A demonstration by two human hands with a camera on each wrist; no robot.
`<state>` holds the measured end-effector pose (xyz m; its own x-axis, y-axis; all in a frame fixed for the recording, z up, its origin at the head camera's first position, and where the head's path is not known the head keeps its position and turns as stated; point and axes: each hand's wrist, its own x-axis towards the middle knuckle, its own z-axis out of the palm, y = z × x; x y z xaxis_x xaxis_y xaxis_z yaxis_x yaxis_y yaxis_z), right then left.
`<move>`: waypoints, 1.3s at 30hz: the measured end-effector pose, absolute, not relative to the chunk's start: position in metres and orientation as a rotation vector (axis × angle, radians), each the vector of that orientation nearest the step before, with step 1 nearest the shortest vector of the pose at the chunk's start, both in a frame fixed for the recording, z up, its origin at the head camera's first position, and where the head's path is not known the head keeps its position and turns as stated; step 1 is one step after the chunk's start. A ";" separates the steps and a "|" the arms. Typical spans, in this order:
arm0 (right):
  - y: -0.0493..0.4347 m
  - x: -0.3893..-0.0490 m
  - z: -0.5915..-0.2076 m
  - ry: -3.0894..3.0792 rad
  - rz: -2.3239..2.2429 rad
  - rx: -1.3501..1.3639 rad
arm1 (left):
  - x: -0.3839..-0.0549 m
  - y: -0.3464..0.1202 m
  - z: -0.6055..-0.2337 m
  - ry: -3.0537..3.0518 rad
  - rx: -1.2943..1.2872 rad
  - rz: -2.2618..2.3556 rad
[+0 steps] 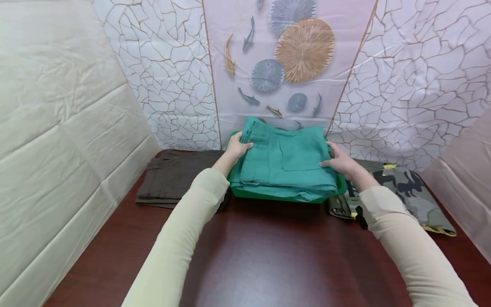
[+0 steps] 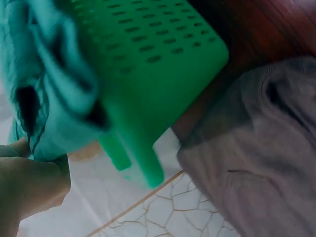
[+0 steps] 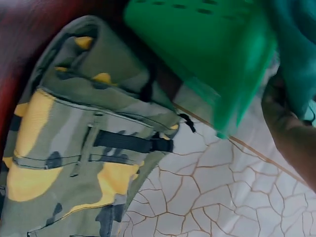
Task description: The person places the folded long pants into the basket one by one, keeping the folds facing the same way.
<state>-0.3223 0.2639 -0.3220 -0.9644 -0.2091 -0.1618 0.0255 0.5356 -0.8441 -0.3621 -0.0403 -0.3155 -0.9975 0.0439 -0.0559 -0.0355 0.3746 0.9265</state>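
Observation:
A folded pair of teal pants (image 1: 284,153) lies across the top of a green perforated plastic basket (image 1: 268,195). My left hand (image 1: 237,147) grips its left edge, thumb on top; the left wrist view shows the fingers (image 2: 19,148) pinching the cloth beside the basket's rim. On the opposite edge my right hand (image 1: 340,160) holds the pants, thumb over the upper layer and fingers beneath. In the right wrist view the hand (image 3: 289,128) is partly cut off by the frame, with teal cloth hanging over it. Cloth hides the inside of the basket.
Folded dark brown pants (image 1: 172,175) lie left of the basket on the reddish-brown table (image 1: 245,256). To its right are folded camouflage pants (image 1: 406,192) with yellow patches and a black strap, partly under my right forearm. Patterned cloth (image 1: 172,64) hangs close behind the basket.

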 end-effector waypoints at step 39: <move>0.234 -0.349 -0.384 2.951 -0.661 -0.066 | -0.378 -0.028 -0.390 2.938 -0.155 1.166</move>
<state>-0.3489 0.2338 -0.3842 -0.9922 -0.0680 -0.1047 -0.0168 0.9040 -0.4272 -0.3784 -0.0284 -0.3897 -0.9950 -0.0993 -0.0144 -0.0821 0.7236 0.6853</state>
